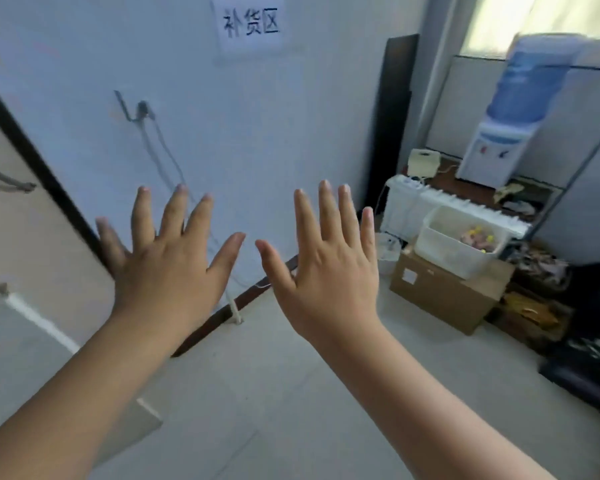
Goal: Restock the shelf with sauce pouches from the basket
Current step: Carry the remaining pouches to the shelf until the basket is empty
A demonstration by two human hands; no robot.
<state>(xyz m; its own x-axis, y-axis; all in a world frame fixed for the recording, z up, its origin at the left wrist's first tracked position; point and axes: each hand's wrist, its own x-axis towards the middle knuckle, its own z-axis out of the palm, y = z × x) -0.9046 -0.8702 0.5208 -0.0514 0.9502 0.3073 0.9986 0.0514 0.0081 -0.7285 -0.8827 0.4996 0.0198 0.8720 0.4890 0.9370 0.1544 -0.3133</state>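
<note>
My left hand (pixel 168 258) and my right hand (pixel 329 265) are both held out in front of me, backs toward the camera, fingers spread and holding nothing. To the right stands a translucent white plastic basket (pixel 430 237) on a cardboard box (pixel 440 292). Inside it lie several pinkish pouches with yellow caps (pixel 478 237), blurred. The basket is well to the right of my right hand and farther away. No shelf is in view.
A white wall with a paper sign (pixel 250 26) and a socket with cables (pixel 142 110) faces me. A water dispenser (pixel 503 133) stands at the back right on a low table. Dark bags and clutter (pixel 568 323) line the right side. Light floor tiles lie below.
</note>
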